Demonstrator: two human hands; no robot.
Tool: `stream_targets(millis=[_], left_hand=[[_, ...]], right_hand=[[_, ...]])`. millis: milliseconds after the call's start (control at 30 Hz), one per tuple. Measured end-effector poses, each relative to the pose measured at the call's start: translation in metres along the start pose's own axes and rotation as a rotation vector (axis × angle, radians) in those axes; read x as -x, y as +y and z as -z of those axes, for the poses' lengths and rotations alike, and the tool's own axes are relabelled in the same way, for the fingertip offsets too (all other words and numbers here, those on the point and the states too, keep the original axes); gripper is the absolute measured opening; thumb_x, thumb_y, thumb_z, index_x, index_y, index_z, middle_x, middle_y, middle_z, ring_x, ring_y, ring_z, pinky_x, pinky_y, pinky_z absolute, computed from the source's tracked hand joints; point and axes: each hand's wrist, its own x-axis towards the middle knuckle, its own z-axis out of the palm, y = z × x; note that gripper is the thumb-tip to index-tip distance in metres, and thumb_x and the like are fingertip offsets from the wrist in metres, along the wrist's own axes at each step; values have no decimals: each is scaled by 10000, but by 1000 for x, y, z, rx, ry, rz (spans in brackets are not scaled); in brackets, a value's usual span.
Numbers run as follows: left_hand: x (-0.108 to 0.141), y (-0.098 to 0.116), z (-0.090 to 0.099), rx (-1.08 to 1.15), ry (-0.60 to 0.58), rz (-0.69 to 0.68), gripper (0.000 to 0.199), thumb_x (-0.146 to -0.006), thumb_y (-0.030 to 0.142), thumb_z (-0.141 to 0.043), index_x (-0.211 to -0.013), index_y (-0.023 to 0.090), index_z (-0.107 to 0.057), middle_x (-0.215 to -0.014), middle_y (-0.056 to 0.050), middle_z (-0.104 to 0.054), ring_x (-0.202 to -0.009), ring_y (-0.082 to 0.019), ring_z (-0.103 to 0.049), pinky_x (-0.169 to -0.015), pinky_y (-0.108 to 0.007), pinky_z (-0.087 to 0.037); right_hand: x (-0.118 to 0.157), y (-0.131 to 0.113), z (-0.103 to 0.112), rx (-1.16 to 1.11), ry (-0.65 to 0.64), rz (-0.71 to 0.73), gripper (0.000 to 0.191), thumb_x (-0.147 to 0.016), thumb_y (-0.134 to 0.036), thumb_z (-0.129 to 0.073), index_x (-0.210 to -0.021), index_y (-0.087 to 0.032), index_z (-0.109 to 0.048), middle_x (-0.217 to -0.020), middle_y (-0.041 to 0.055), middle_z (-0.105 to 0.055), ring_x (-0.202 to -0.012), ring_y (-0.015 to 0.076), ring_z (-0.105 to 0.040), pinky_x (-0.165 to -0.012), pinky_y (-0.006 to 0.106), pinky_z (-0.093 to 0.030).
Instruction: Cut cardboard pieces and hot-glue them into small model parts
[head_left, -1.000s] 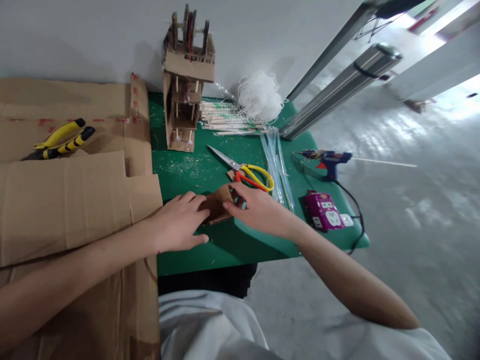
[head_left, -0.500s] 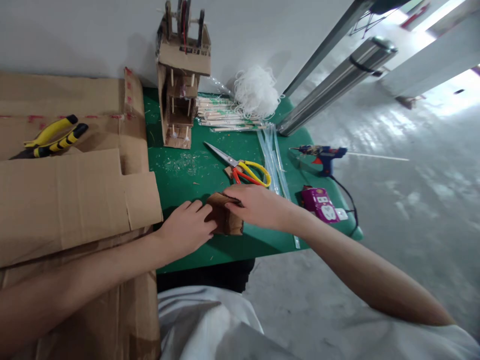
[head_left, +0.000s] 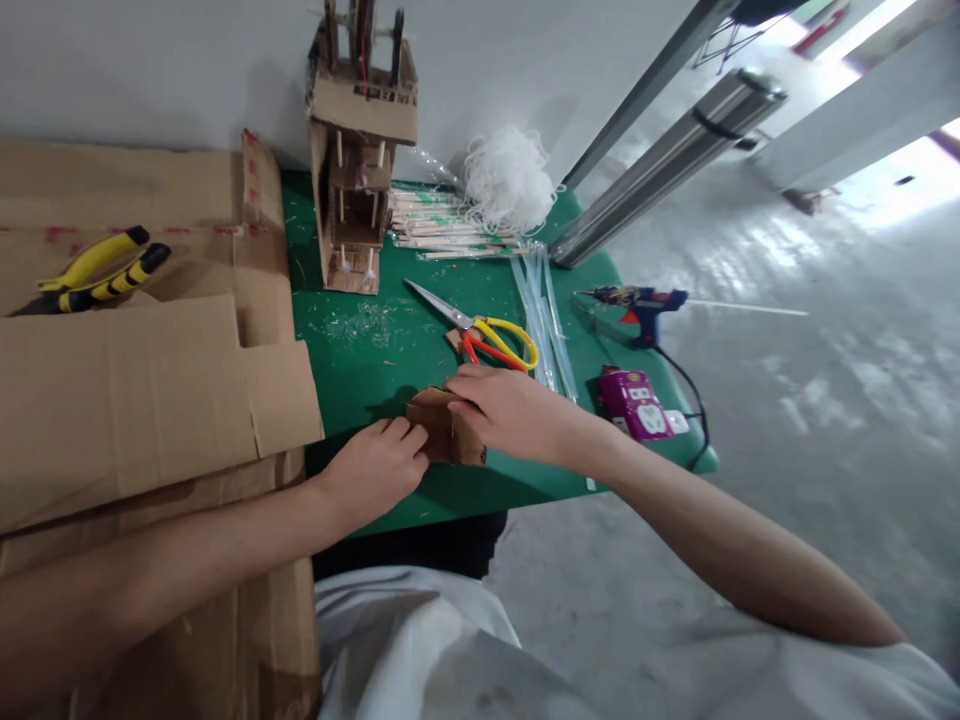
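A small folded piece of cardboard is held at the near edge of the green table. My left hand has its curled fingers on the piece's left side. From the right, my right hand grips the upper right side, thumb in front and fingers over the edge. Just beyond my right hand lie scissors with one yellow and one red handle, partly over a cardboard scrap. A tall cardboard structure with sticks and shelves stands behind, against the wall.
Large cardboard sheets cover the left, with yellow-black pliers on them. Wooden sticks, a white string bundle and clear glue sticks lie at the back. At right are a blue glue gun, a purple power socket and a metal post.
The view has shifted slightly. My left fingers are curled in more closely against the cardboard piece; my right hand keeps its grip.
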Motion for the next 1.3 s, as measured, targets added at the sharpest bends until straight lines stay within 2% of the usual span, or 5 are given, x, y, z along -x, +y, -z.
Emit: stream_targets(millis=[233,533,700,1067,1300], left_hand=[[0,1,2,1,-40,10,66,-894,141,-648,-851,160,-694,-893,-75,-655,-859,-226,-607,-696,-349,-427],[-1,2,6,-2,-88,9,98,-903,114,-610,-884,158,-696,-904,-83,-659,-865,-231,-613,-686,-352,-433],[-1,2,6,-1,-102,10,115,-905,105,-598,-918,154,-700,-924,-82,-663,-865,-234,-609,-693,-355,-435],[-3,3,6,-34,-78,11,151,-909,95,-578,-978,159,-696,-939,-89,-677,-839,-218,-614,-703,-352,-451],[-1,-2,4,-41,-36,18,120,-940,163,-588,-968,169,-705,-869,-80,-670,-769,-209,-626,-610,-332,-408]], right_hand=[[-2,1,-2,-21,6,6,212,-1000,-165,-426,-870,-158,-594,-942,60,-603,-739,140,-521,-650,290,-293],[-4,-2,-3,7,-8,-5,211,-995,-158,-425,-866,-155,-591,-959,83,-619,-787,166,-550,-665,297,-304],[-6,-5,-1,66,-6,47,204,-974,-129,-441,-848,-152,-600,-936,95,-635,-793,176,-560,-684,299,-317],[-18,2,-2,109,-68,152,136,-878,-84,-506,-793,-166,-574,-851,79,-624,-726,175,-538,-634,313,-292],[-18,-2,2,104,-81,155,134,-868,-72,-538,-790,-167,-592,-846,88,-635,-731,188,-557,-626,317,-311]])
